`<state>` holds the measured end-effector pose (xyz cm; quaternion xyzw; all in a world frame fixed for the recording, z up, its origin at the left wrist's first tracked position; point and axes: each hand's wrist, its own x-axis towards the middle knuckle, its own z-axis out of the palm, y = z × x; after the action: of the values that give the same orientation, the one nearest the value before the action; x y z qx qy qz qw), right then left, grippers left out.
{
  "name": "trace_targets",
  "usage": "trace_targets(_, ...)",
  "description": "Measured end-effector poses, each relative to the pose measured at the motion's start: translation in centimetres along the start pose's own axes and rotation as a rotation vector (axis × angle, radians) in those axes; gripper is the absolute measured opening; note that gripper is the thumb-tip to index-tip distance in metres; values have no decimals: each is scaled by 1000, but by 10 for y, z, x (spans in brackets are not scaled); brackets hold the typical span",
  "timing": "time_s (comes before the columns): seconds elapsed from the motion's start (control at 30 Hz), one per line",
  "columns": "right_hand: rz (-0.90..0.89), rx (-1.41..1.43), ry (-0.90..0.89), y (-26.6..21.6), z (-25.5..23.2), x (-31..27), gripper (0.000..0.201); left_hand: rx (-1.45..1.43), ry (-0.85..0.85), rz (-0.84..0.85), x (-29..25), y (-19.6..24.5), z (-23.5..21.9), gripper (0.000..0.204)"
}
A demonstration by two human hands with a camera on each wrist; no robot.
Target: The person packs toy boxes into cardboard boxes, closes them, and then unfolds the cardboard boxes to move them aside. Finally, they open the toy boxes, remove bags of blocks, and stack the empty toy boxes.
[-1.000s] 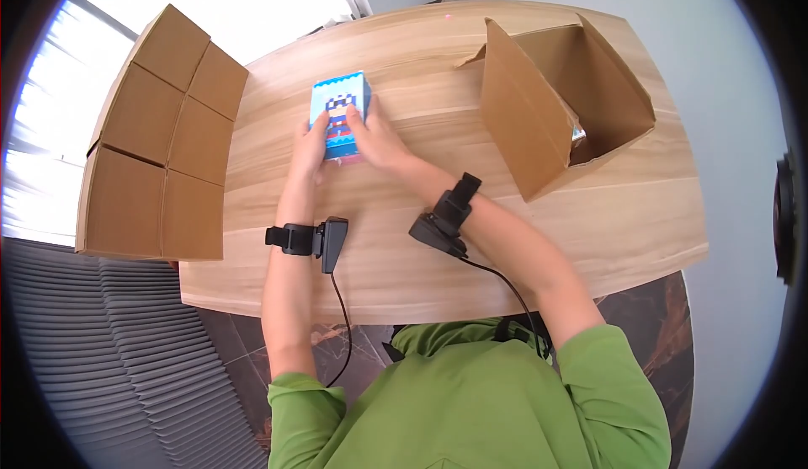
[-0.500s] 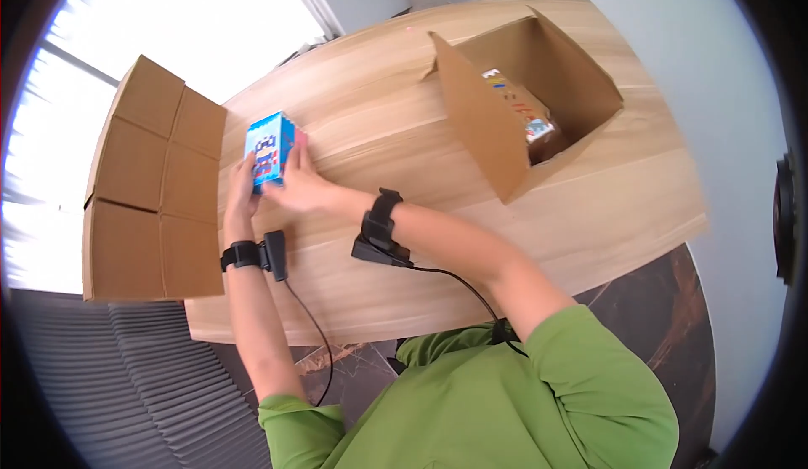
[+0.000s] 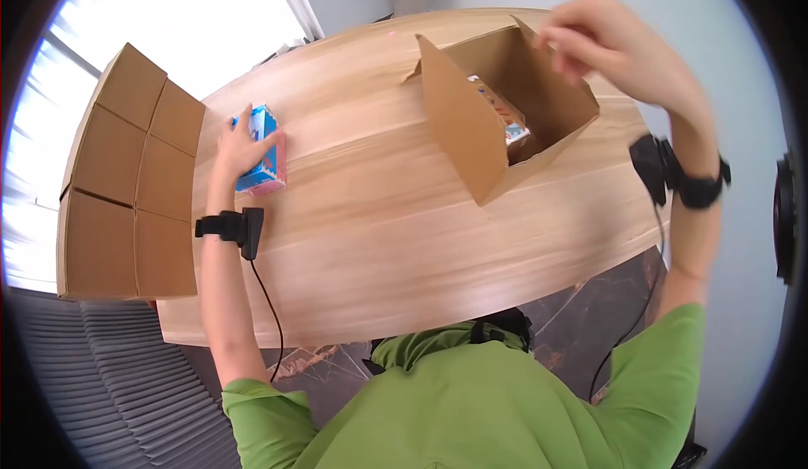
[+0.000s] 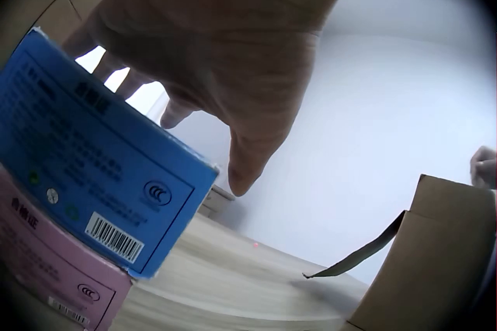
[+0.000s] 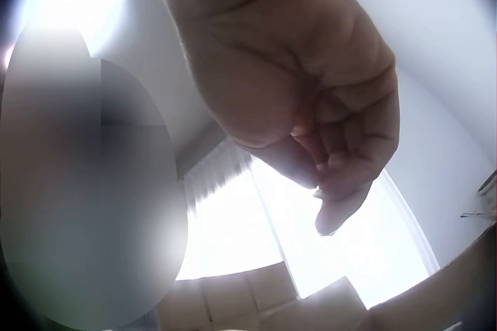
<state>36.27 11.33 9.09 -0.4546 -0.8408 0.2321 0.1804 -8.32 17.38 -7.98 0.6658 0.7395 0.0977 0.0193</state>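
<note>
A blue printed box [image 3: 268,164] lies on top of a pink box [image 3: 280,151] at the left of the table. My left hand [image 3: 238,147] rests over the blue box with its fingers spread. In the left wrist view, the blue box [image 4: 101,145] shows a barcode, with the pink box [image 4: 62,269] beneath it and the straight-fingered left hand [image 4: 217,51] just above. Over the far right edge of the open cardboard carton [image 3: 459,124] hovers my right hand [image 3: 614,52]. Its fingers are loosely bent, and the right wrist view shows this hand [image 5: 311,98] holding nothing.
Inside the open carton lies a printed box [image 3: 505,119]. Stacked closed cardboard boxes [image 3: 126,183] stand along the left edge of the wooden table [image 3: 362,233]. A cable [image 3: 268,301] trails from the left wrist camera.
Both hands held the blue box over the table's middle and carried it left onto the table side. The right hand then let go and swung far right above the carton; the left stayed.
</note>
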Motion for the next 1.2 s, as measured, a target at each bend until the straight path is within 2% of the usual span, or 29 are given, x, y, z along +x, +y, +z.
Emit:
trace_targets(0.03,31,-144,-39,11,8,16,23,-17,-35,-7,0,-4,6,82)
trace_targets(0.1,-77,-709,-314,30,21,44,25,-65,45,8,-1,-7,11,79)
trace_targets(0.17,151,-719,-519,36,42,67,29,-100,64,-27,-3,-2,9,75)
trace_targets(0.23,397,-452,-570,9,49,72,39,-122,86,-17,-1,-5,13,67)
trace_targets(0.33,406,-574,-691,19,72,89,46,-78,67,-44,2,-5,14,60)
trace_targets(0.43,252,-759,-796,30,92,92,52,-119,60,-97,-8,9,8,58)
trace_targets(0.5,277,-585,-622,54,104,91,60,-99,78,-69,-4,6,12,56)
trace_targets(0.57,263,-446,-497,51,102,84,65,-93,90,-78,-4,7,14,55)
trace_targets(0.67,223,-484,-517,57,102,76,63,-95,75,-110,-3,12,12,54)
trace_targets(0.77,242,-563,-615,50,88,76,57,-97,56,-87,-1,6,13,55)
trace_targets(0.83,252,-470,-493,72,78,81,50,-90,106,-43,6,-10,21,57)
trace_targets(0.87,177,-365,-433,77,65,77,45,-112,114,-72,8,-17,22,59)
trace_targets(0.9,418,-193,-481,34,40,67,41,-170,132,-87,9,-27,20,59)
trace_targets(0.93,421,0,-352,35,24,61,40,-232,150,-102,9,-39,18,60)
trace_targets(0.97,414,-53,-381,28,25,70,40,-294,169,-112,7,-48,16,60)
trace_targets(1.0,380,45,-160,8,-7,51,36,-411,110,-190,1,-55,12,61)
trace_targets(1.03,319,119,-122,4,-20,51,34,-528,53,-262,-5,-57,5,61)
trace_targets(1.07,392,206,-152,-12,-36,63,38,-647,-4,-330,-11,-57,-3,61)
trace_targets(1.1,255,424,-95,-27,-35,62,36,-763,-60,-393,-15,-56,-10,61)
trace_targets(1.2,199,604,-114,-47,-15,114,32,-1195,-192,-479,-19,-73,0,67)
